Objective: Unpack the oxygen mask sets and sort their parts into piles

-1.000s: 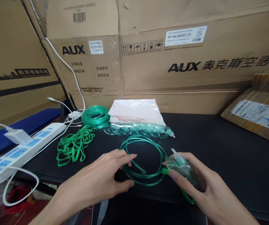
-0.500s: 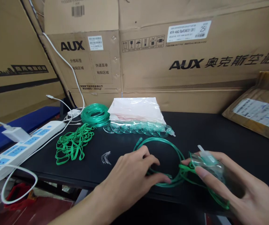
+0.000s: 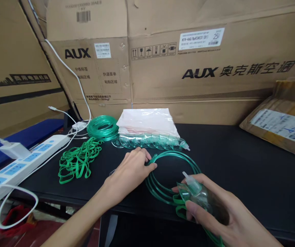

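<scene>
Left hand [image 3: 132, 169] at green tubing coil [image 3: 154, 187], right hand [image 3: 231, 209] gripping mask [image 3: 201, 196]

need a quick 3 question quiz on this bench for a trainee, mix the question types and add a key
1. Which hand holds a single mask, and which is at the green tubing loop?
2. True or false: the pile of green straps lies to the right of the power strip in the picture.
3. Fill the gap: the row of clear masks lies just on the near side of a ____ stack.

Key:
1. The right hand holds the mask; the left hand is at the tubing loop.
2. True.
3. White.
</scene>
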The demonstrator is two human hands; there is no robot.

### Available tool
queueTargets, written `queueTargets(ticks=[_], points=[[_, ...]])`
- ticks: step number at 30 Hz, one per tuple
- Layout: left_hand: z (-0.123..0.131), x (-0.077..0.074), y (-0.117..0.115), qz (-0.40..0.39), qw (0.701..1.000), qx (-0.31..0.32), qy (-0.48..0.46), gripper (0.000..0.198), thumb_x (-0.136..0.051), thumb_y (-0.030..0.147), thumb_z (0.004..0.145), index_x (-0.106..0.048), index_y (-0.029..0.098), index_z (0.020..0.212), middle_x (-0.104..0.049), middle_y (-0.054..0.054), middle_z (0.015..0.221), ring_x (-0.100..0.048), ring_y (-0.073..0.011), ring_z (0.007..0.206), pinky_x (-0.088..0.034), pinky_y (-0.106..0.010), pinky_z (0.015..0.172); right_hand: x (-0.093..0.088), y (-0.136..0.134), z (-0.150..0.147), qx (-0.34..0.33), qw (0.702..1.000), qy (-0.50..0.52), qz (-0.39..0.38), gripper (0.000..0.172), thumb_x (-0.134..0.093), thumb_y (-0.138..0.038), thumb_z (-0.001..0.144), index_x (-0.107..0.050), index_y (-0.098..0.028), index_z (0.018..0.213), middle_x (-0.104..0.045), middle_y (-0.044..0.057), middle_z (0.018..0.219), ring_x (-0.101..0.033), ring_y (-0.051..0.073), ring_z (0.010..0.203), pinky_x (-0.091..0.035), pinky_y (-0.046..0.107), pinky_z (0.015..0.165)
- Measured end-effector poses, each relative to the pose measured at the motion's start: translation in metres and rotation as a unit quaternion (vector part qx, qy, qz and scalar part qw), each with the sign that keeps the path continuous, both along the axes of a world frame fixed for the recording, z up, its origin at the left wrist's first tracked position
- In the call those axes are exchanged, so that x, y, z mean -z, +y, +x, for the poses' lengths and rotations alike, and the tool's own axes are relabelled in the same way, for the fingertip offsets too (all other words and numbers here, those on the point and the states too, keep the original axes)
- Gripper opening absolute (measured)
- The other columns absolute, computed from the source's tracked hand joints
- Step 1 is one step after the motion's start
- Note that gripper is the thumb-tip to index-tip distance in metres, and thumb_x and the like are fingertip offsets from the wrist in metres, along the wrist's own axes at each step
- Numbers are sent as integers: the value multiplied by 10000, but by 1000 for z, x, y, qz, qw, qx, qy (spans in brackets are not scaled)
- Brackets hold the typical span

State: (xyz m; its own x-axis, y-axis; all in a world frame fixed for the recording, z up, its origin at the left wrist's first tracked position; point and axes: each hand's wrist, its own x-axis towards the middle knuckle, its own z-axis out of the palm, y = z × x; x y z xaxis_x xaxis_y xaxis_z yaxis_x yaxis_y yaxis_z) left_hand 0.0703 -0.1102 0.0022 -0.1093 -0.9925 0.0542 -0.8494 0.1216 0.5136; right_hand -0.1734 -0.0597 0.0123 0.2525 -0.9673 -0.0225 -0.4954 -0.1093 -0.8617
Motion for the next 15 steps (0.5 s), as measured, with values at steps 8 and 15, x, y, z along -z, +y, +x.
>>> queueTargets(ticks=[8,15], points=[[9,-1,-8,53,995,-10,80,377,-771,513,780,-665,280,1056,-729,38,932,-637,-236,988,-430,-316,789,-6,-2,1,-22,1000,-15,17,371,-727,-563,803,-723,-282,1045,-730,24,834,-663,219,693,-580,310,644],[15,1,-13,89,994,0,65,368,-794,536,713,-712,258,939,-715,23,907,-658,-198,823,-414,-271,642,-10,-3,8,-13,999,-19,25,456,-714,-619,792,-721,-270,1085,-742,48,901,-680,237,759,-584,318,674]])
